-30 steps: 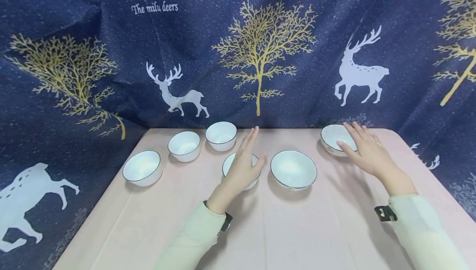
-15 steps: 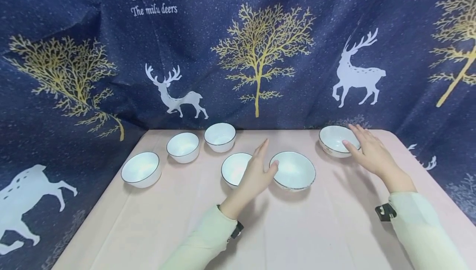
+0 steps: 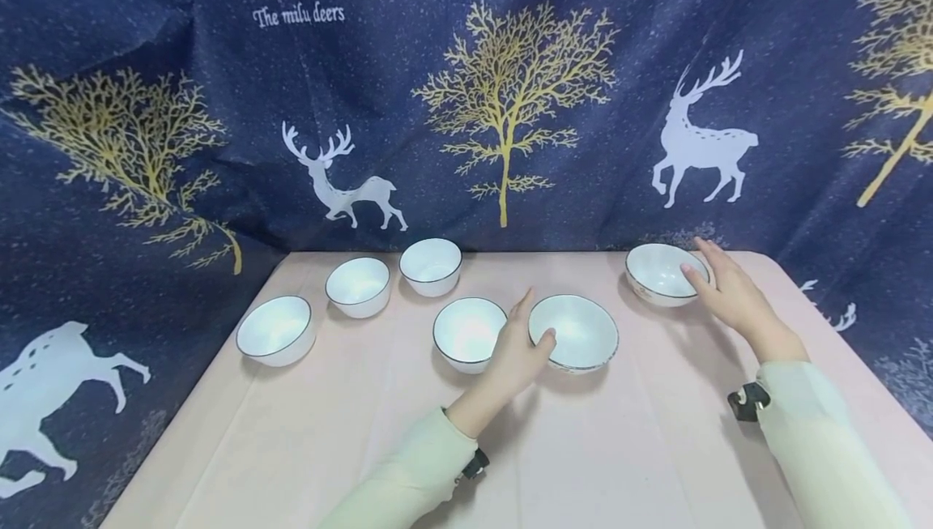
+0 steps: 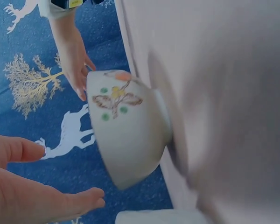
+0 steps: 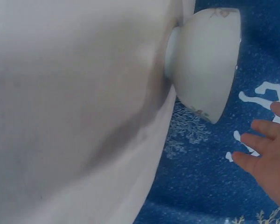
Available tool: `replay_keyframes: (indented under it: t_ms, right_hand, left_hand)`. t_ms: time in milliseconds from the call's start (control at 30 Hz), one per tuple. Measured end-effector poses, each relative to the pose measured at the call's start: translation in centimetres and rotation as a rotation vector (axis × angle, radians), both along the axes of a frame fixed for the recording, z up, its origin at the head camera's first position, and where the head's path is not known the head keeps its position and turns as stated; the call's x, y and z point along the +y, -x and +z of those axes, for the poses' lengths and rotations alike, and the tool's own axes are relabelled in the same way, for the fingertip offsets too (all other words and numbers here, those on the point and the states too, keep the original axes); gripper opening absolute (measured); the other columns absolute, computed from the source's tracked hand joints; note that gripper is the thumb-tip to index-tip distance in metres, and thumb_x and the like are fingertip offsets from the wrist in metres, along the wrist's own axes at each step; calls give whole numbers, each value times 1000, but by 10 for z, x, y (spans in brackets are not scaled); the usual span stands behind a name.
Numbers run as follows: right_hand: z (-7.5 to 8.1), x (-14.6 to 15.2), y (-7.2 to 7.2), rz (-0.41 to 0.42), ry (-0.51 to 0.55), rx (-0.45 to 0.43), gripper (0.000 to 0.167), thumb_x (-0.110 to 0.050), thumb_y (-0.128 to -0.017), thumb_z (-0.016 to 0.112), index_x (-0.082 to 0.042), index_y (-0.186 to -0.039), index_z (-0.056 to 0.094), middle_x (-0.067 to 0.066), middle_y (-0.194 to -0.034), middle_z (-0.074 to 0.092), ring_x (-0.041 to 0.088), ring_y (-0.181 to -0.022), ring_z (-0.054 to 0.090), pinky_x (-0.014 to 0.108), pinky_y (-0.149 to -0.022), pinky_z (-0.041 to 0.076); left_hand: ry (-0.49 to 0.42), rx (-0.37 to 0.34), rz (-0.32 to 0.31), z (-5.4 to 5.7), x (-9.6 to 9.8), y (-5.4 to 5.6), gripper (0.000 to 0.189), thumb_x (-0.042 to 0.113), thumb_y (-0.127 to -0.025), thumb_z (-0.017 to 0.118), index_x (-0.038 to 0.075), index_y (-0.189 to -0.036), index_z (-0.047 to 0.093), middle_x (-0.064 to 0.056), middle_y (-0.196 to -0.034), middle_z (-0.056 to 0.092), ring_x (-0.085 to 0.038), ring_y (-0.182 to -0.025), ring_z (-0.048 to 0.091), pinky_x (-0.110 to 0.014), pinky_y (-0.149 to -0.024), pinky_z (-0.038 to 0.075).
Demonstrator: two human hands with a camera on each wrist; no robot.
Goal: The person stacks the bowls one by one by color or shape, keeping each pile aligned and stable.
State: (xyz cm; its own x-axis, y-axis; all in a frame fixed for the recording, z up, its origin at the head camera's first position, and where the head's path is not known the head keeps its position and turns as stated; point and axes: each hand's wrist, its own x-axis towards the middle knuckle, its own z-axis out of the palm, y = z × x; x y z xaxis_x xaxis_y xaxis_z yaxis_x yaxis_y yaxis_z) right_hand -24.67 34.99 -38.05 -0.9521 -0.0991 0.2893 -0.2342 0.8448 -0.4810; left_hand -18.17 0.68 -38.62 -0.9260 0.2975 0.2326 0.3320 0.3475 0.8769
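My left hand (image 3: 516,359) hovers between two white bowls, its fingers extended and its thumb apart from them. The thumb overlaps the left rim of the larger middle bowl (image 3: 579,333); in the left wrist view this flower-patterned bowl (image 4: 130,126) stands apart from the fingers (image 4: 70,205). To the left of that hand is a dark-rimmed bowl (image 3: 466,332), its right edge partly covered. At the far right, my right hand (image 3: 739,302) is spread beside another bowl (image 3: 659,278), thumb over its right rim. A gap separates hand and bowl (image 5: 205,63) in the right wrist view.
Three more white bowls stand on the left of the pink-clothed table (image 3: 328,440): one nearer bowl (image 3: 275,332), one behind it (image 3: 359,288) and one at the back (image 3: 431,268). A dark blue deer-print cloth (image 3: 452,51) hangs behind the table.
My left hand has moved right and nearer, from over the dark-rimmed bowl to the larger middle bowl's left side. My right hand has shifted slightly right, off its bowl. The bowls stay put.
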Motion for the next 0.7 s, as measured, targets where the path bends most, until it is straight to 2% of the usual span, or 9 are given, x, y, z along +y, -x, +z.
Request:
replay_keyframes:
  t_ms: [233, 400, 600, 700]
  right_hand:
    - [-7, 5, 5, -38, 50, -18, 66, -38, -103, 35, 3, -151, 16, 37, -150, 14, 58, -133, 16, 74, -109, 14]
    - [-11, 8, 8, -54, 85, -25, 66, -38, -103, 35, 4, -151, 15, 37, -150, 15, 58, -134, 17, 71, -111, 14]
    - [-15, 10, 11, -88, 109, -69, 68, -40, -103, 32, 4, -151, 11, 39, -148, 16, 59, -132, 17, 73, -109, 15]
    - [-18, 12, 14, -100, 133, -91, 69, -40, -104, 30, 4, -151, 8, 40, -147, 14, 60, -132, 17, 74, -109, 15]
  left_hand:
    - [-7, -88, 9, -8, 5, -2, 69, 11, -92, 52, -5, -150, 18, -27, -153, 22, -43, -138, 27, -48, -108, 34]
    - [-17, -123, 16, -12, 7, -3, 71, 10, -92, 52, -6, -150, 15, -29, -153, 19, -44, -139, 24, -47, -108, 32]
    - [-27, -145, 33, -17, 9, -5, 75, 9, -91, 53, -8, -150, 11, -31, -153, 18, -44, -139, 22, -47, -108, 30]
    - [-50, -176, 38, -19, 10, -7, 76, 7, -90, 53, -8, -150, 9, -30, -153, 16, -44, -140, 20, -47, -110, 28]
